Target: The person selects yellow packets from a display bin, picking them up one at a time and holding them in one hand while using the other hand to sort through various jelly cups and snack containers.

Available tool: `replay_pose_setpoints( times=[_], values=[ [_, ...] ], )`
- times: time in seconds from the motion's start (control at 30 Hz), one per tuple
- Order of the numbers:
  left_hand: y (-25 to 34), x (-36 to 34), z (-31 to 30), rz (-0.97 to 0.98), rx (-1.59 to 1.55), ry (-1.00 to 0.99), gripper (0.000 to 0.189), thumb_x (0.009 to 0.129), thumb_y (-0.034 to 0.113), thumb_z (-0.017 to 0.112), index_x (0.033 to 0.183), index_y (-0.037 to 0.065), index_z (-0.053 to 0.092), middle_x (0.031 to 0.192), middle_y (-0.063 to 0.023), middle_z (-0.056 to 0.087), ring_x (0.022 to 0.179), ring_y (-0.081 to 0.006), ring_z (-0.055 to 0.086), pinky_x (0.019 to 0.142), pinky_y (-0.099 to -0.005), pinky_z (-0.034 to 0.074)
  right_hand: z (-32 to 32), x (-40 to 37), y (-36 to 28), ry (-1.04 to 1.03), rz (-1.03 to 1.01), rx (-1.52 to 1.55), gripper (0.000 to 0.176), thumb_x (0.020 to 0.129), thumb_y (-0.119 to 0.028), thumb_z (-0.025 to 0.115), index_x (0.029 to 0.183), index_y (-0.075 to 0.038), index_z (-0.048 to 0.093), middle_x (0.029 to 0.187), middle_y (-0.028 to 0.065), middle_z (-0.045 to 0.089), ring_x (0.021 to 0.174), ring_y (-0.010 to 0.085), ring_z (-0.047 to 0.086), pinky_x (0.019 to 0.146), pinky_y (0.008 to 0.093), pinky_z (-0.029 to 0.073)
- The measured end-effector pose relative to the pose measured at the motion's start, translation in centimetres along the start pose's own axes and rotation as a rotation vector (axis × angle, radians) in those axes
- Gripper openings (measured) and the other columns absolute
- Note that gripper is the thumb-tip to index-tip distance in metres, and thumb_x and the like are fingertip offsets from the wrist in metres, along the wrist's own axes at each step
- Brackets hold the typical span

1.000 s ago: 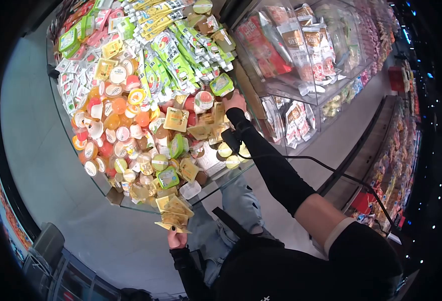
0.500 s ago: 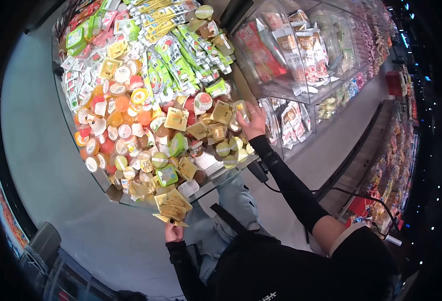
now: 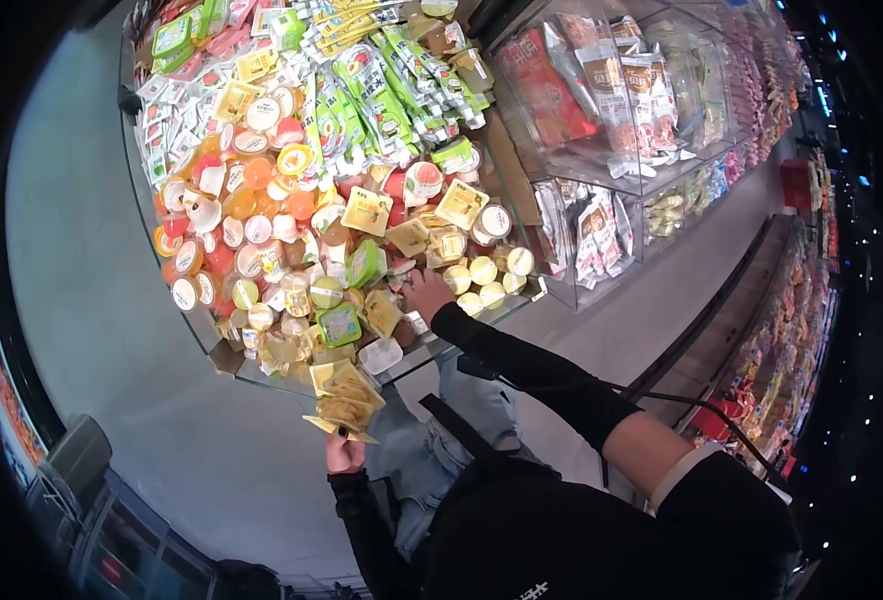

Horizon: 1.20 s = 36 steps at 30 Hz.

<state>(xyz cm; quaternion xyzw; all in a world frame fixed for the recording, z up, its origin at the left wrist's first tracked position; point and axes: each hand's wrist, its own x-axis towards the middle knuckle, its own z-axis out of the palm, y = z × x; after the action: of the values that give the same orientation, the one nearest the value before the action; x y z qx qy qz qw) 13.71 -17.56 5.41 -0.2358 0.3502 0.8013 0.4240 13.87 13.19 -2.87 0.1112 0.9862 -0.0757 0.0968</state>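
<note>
Along a shop aisle, a glass bin (image 3: 261, 385) is brimming with jelly cups (image 3: 246, 260). We are gathering yellow packets (image 3: 346, 400). Our left hand (image 3: 343, 452) is clutching a stack of them just below the rim, and our right hand (image 3: 426, 293) is digging into the pile, though we cannot tell if it is gripping anything. The next move likely calls for pinching one packet free.

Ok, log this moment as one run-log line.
left hand: holds yellow packets | right hand: down among jelly cups, grip unclear | glass bin: heaped with snacks
</note>
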Motion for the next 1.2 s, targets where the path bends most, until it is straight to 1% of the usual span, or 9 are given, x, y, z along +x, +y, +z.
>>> replay_pose_setpoints(
  times=[0.1, 0.4, 0.6, 0.67, 0.7, 0.77, 0.9, 0.97, 1.2],
  values=[
    [-0.1, -0.7, -0.9, -0.021, -0.011, 0.005, 0.068, 0.070, 0.023, 0.065, 0.127, 0.007, 0.031, 0.127, -0.0079, 0.038, 0.117, -0.0274, 0.036, 0.100, -0.0447, 0.025, 3.3, 0.0, 0.7, 0.138, -0.042, -0.079, 0.012, 0.070, -0.016, 0.048, 0.073, -0.006, 0.055, 0.086, 0.0108, 0.049, 0.082, 0.0245, 0.046, 0.073, 0.0344, 0.038],
    [-0.6, -0.6, -1.2, -0.006, -0.036, -0.007, 0.068, 0.070, 0.022, 0.064, 0.127, 0.007, 0.030, 0.127, -0.0076, 0.037, 0.119, -0.0265, 0.034, 0.101, -0.0448, 0.023, 2.1, -1.8, 1.5, 0.029, -0.082, -0.164, 0.019, 0.074, -0.017, 0.046, 0.086, -0.004, 0.052, 0.083, 0.0105, 0.050, 0.086, 0.0255, 0.046, 0.079, 0.0365, 0.034],
    [-0.4, -0.5, -0.3, -0.035, 0.020, 0.016, 0.069, 0.070, 0.022, 0.064, 0.128, 0.007, 0.029, 0.128, -0.0071, 0.037, 0.118, -0.0263, 0.034, 0.101, -0.0450, 0.022, 4.1, -4.1, 1.4, -0.098, -0.240, -0.081, 0.019, 0.073, -0.015, 0.047, 0.088, -0.006, 0.054, 0.084, 0.0108, 0.051, 0.085, 0.0250, 0.049, 0.076, 0.0361, 0.038],
    [-0.2, -0.6, 0.8, 0.019, -0.063, 0.038, 0.060, 0.072, 0.016, 0.061, 0.123, 0.001, 0.033, 0.119, -0.0092, 0.044, 0.109, -0.0236, 0.042, 0.093, -0.0346, 0.033, 5.4, -4.8, 1.6, -0.144, -0.132, 0.008, 0.018, 0.075, -0.016, 0.047, 0.088, -0.008, 0.057, 0.088, 0.0119, 0.052, 0.088, 0.0272, 0.050, 0.075, 0.0385, 0.040],
    [-0.3, -0.5, 0.4, 0.019, -0.063, 0.039, 0.060, 0.072, 0.016, 0.061, 0.123, 0.001, 0.033, 0.119, -0.0092, 0.044, 0.109, -0.0236, 0.042, 0.093, -0.0346, 0.033, 5.0, -4.5, 1.7, -0.145, -0.132, 0.009, 0.018, 0.075, -0.016, 0.047, 0.088, -0.008, 0.057, 0.088, 0.0119, 0.052, 0.088, 0.0272, 0.050, 0.075, 0.0385, 0.040],
    [-0.5, -0.4, -0.9, -0.018, -0.016, 0.032, 0.069, 0.070, 0.022, 0.064, 0.128, 0.007, 0.030, 0.127, -0.0070, 0.038, 0.118, -0.0260, 0.035, 0.101, -0.0457, 0.023, 3.7, -3.4, 1.9, -0.514, -0.094, -0.041, 0.029, 0.078, -0.022, 0.045, 0.094, -0.003, 0.058, 0.104, 0.0168, 0.051, 0.096, 0.0295, 0.049, 0.085, 0.0398, 0.037],
    [0.0, -0.6, 0.1, -0.069, 0.007, 0.048, 0.067, 0.071, 0.022, 0.064, 0.127, 0.007, 0.031, 0.125, -0.0075, 0.040, 0.117, -0.0259, 0.036, 0.101, -0.0439, 0.024, 4.1, -3.2, 2.2, -0.478, -0.134, -0.008, 0.028, 0.079, -0.023, 0.044, 0.092, -0.003, 0.059, 0.107, 0.0170, 0.051, 0.096, 0.0289, 0.051, 0.082, 0.0399, 0.039],
    [0.0, -0.6, 1.2, -0.009, -0.009, 0.116, 0.052, 0.071, 0.021, 0.063, 0.115, 0.003, 0.041, 0.102, -0.0063, 0.052, 0.084, -0.0160, 0.054, 0.054, -0.0205, 0.044, 3.8, -3.5, 1.7, -0.466, -0.107, -0.049, 0.026, 0.080, -0.020, 0.042, 0.089, -0.003, 0.060, 0.106, 0.0169, 0.053, 0.094, 0.0283, 0.052, 0.080, 0.0386, 0.041],
    [-0.2, -0.6, -0.1, -0.083, 0.000, 0.098, 0.053, 0.071, 0.021, 0.062, 0.116, 0.003, 0.041, 0.105, -0.0059, 0.051, 0.089, -0.0165, 0.053, 0.061, -0.0227, 0.045, 2.8, -3.3, 1.0, -0.564, -0.037, 0.034, 0.021, 0.076, -0.015, 0.046, 0.089, -0.004, 0.057, 0.102, 0.0172, 0.054, 0.092, 0.0305, 0.052, 0.072, 0.0378, 0.045]
  ],
)
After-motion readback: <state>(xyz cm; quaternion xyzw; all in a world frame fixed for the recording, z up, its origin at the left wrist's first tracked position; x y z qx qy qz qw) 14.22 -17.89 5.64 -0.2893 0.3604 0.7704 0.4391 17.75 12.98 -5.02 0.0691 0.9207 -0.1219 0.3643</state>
